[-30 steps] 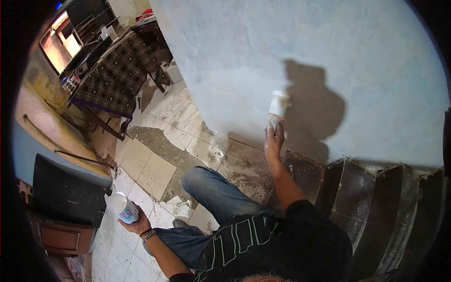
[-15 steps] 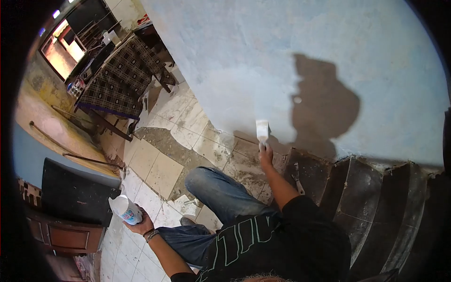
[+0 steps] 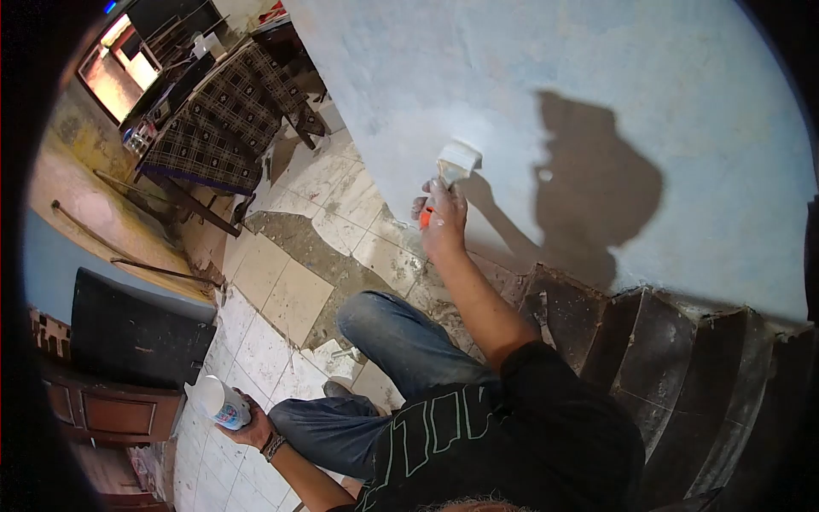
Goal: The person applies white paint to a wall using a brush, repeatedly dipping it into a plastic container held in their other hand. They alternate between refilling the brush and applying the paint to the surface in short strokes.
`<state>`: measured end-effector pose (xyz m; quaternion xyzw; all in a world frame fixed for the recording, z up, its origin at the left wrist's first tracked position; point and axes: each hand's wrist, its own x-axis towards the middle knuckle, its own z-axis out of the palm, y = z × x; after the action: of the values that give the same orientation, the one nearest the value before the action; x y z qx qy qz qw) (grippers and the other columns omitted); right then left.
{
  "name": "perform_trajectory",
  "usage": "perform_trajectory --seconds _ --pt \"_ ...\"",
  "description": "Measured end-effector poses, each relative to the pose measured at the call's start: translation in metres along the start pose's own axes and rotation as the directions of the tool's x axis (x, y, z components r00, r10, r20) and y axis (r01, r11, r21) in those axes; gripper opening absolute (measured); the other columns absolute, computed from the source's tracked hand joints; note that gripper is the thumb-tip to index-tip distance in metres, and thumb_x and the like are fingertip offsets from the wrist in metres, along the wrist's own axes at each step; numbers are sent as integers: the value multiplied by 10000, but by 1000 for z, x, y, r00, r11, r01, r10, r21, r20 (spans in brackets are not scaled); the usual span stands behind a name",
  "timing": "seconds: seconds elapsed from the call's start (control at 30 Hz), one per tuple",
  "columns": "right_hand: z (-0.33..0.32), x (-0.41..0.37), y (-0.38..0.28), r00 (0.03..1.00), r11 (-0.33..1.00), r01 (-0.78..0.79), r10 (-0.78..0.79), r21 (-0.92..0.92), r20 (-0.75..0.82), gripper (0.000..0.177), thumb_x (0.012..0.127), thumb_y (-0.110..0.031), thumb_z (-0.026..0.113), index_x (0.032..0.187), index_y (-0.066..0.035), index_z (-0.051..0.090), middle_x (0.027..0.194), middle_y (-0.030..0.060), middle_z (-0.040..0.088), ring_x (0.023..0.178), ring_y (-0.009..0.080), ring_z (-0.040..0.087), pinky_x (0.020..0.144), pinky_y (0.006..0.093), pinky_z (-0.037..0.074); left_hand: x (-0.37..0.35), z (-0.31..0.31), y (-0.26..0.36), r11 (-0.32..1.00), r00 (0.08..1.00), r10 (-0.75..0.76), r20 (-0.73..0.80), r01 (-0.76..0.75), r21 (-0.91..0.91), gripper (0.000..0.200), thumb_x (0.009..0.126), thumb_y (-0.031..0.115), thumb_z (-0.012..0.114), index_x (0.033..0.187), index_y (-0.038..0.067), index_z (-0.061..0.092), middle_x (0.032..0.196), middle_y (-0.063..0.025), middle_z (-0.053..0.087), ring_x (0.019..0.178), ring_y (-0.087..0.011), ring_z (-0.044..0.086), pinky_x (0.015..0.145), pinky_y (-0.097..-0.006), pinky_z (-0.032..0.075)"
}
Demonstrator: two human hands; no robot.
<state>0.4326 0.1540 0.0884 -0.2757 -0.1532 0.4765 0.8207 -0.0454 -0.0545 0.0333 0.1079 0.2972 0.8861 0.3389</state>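
My right hand (image 3: 444, 224) is closed round the handle of a paintbrush (image 3: 459, 160); an orange part of the handle shows between the fingers. The brush's white bristles meet the pale blue wall (image 3: 409, 94), beside a whiter patch. Low on the left, my left hand (image 3: 249, 424) grips a white plastic cup (image 3: 223, 404) with a blue printed label and a cut, open top. The inside of the cup looks white; its contents cannot be made out.
Dark steps (image 3: 653, 358) run along the wall's foot at the right. A table with a checked cloth (image 3: 213, 128) stands at the upper left. A scraper-like tool (image 3: 543, 317) lies near the steps. The tiled floor (image 3: 294, 303) has a broken strip. Black panel (image 3: 136, 341) at left.
My right hand has moved up and slightly left along the wall with the brush, which now tilts to the right. My left hand and the cup have shifted slightly down.
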Motion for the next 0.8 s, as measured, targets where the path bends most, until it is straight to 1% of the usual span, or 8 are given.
perform_trajectory --seconds 0.2,0.3,0.37,0.43,0.5,0.6,0.67,0.8 --pt "-31 3 49 982 962 167 -142 -217 127 144 958 -177 467 1039 -84 394 861 42 484 609 87 467 473 233 376 3 -14 5 999 1000 10 26 -9 -46 639 852 464 553 1307 32 429 1213 -235 525 1062 -404 556 813 -442 528" --pt "-106 51 119 962 997 60 -72 -54 -262 351 961 -223 477 1249 -38 400 919 92 538 773 140 536 632 255 449 -1 -7 6 999 1000 30 -4 -30 -41 673 843 460 577 1323 24 398 1227 -228 513 1068 -397 557 780 -419 540" --pt "-163 57 138 983 938 -57 -7 -342 -183 485 945 -262 495 1360 -58 348 970 120 556 884 157 522 704 262 444 -2 -6 5 998 1000 17 2 -17 -61 669 845 451 579 1318 13 399 1221 -233 515 1062 -398 559 781 -421 540" --pt "-240 65 198 975 783 -109 -38 -612 -221 403 926 -270 509 1245 -36 434 895 102 553 798 165 517 680 266 427 -5 -1 5 997 1000 3 -1 -3 -80 668 846 446 582 1313 5 400 1216 -235 517 1061 -399 560 782 -422 540" --pt "-230 29 183 950 711 -276 101 -647 -294 289 910 -236 511 1119 -41 468 803 76 526 724 148 506 612 269 434 -8 1 5 997 1000 13 -20 -14 -79 670 846 446 585 1311 0 401 1212 -236 518 1062 -399 559 782 -421 540" --pt "-185 10 169 849 818 -447 260 -363 -460 114 885 -190 510 933 -105 451 659 16 454 546 123 452 421 263 363 -6 2 5 998 999 38 -29 -39 -53 673 843 448 589 1309 -1 404 1210 -235 520 1067 -397 556 782 -419 540" --pt "-154 24 162 939 920 -295 230 -258 -255 203 911 -197 489 1068 -80 435 761 52 488 562 122 476 412 266 397 -4 -2 5 999 1000 21 -2 -21 -46 667 843 446 590 1307 2 408 1210 -233 521 1072 -394 554 781 -417 540" --pt "-20 42 99 979 997 -72 77 33 -187 166 929 -209 473 1011 -102 376 820 62 488 465 143 448 388 266 383 -7 6 4 993 999 -25 -40 20 -117 594 860 409 572 1278 4 455 1184 -231 549 1041 -415 565 797 -449 543"
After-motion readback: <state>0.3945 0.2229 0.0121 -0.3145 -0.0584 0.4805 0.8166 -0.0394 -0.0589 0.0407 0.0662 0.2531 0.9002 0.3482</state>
